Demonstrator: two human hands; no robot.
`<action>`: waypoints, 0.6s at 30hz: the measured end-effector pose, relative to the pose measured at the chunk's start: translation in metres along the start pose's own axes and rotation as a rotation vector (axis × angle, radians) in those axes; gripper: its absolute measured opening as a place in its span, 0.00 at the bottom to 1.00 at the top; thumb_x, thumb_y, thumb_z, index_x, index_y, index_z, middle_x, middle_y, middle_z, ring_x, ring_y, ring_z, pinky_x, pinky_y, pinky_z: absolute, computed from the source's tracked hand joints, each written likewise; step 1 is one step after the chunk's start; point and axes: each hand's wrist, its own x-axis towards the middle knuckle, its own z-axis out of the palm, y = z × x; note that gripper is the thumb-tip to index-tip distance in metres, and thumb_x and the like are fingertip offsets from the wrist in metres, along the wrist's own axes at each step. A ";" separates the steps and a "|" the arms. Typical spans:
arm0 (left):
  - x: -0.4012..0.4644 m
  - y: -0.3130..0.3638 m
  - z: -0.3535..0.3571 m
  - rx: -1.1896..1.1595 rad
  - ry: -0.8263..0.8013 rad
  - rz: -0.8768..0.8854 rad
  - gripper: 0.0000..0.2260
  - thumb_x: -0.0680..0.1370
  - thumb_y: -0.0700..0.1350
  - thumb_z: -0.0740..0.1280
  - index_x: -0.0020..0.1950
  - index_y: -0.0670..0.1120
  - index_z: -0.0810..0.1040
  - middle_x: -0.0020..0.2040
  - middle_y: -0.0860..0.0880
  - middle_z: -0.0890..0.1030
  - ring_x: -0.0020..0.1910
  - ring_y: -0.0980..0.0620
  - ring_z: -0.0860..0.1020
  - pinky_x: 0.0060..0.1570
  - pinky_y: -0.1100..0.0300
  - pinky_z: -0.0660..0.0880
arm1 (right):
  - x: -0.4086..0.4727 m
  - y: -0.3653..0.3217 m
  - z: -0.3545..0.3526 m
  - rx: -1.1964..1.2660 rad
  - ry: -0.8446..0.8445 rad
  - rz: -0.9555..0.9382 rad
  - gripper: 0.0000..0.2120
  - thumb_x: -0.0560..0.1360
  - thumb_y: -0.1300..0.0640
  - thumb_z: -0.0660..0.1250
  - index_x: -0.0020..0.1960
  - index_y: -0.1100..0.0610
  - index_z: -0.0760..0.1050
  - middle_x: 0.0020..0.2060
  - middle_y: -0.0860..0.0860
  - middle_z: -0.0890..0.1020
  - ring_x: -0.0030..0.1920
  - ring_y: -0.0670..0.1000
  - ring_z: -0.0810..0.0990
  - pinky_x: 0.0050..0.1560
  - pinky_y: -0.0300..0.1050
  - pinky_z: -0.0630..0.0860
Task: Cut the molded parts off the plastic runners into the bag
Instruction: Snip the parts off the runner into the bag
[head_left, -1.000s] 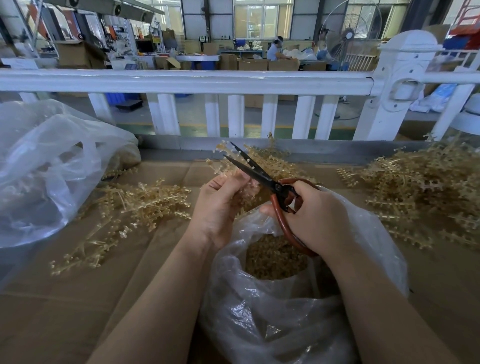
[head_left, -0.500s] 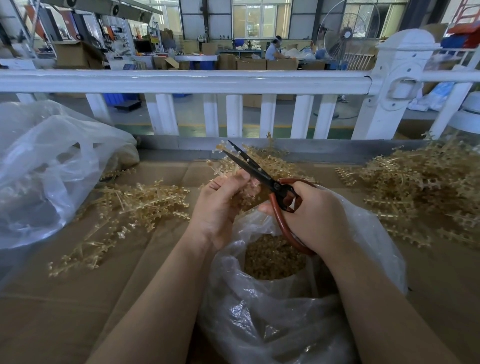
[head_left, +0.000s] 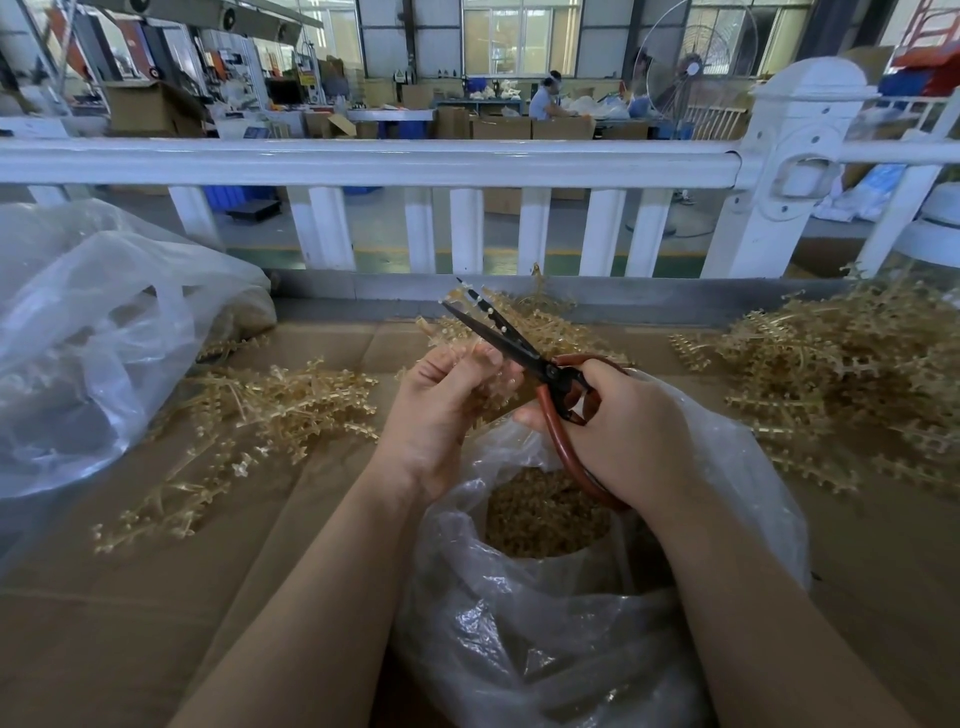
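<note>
Scarcely moved, right hand grips open scissors; left hand pinches runner.

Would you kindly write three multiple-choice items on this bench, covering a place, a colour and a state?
1. Where does the open bag sit?
A. below both hands
B. on the fence rail
C. behind the fan

2. What colour are the handles of the scissors?
A. blue
B. reddish-brown
C. white

3. How do the scissor blades stand?
A. fully closed
B. parted
C. lying on the cardboard

Answers: 1 A, the bag's mouth gapes under the left hand and right hand. 2 B, a reddish-brown loop passes through the right grip. 3 B, the tips are spread apart.
</note>
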 end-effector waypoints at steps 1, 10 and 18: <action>0.000 0.000 0.000 -0.008 -0.007 0.000 0.01 0.73 0.40 0.70 0.42 0.44 0.81 0.41 0.47 0.84 0.42 0.53 0.81 0.47 0.59 0.79 | 0.000 0.000 0.000 0.000 0.004 0.000 0.24 0.69 0.26 0.65 0.40 0.47 0.73 0.30 0.39 0.75 0.31 0.38 0.73 0.32 0.29 0.62; 0.000 -0.001 0.000 -0.034 -0.039 -0.014 0.02 0.70 0.43 0.71 0.42 0.46 0.84 0.42 0.48 0.85 0.42 0.53 0.82 0.45 0.61 0.79 | -0.001 0.000 -0.001 0.003 0.064 -0.036 0.21 0.70 0.29 0.69 0.37 0.44 0.68 0.28 0.36 0.69 0.30 0.34 0.69 0.32 0.27 0.59; 0.000 -0.001 -0.003 -0.017 -0.050 -0.042 0.04 0.71 0.44 0.72 0.43 0.45 0.83 0.42 0.48 0.85 0.42 0.52 0.82 0.49 0.59 0.80 | -0.001 -0.005 -0.003 0.098 0.070 -0.059 0.22 0.68 0.28 0.68 0.37 0.45 0.68 0.30 0.35 0.71 0.31 0.36 0.72 0.33 0.29 0.64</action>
